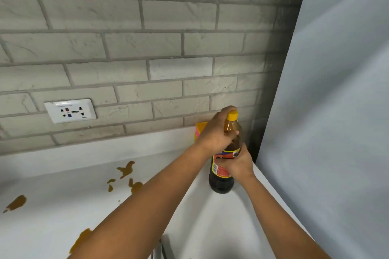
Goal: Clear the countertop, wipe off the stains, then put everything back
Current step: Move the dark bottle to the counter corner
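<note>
A dark brown sauce bottle (221, 183) with a yellow cap and a red-and-yellow label stands upright on the white countertop (63, 206), at its far right near the wall corner. My left hand (216, 132) grips the bottle's neck just below the cap. My right hand (236, 164) wraps around the labelled middle of the bottle. Brown stains (126, 169) are spattered over the counter to the left of the bottle, with another blot (16, 203) at the far left.
A yellow-and-pink box (200, 129) stands against the brick wall behind my left hand, mostly hidden. A white wall socket (70, 110) sits on the wall at left. A large pale panel (336, 111) rises along the counter's right edge.
</note>
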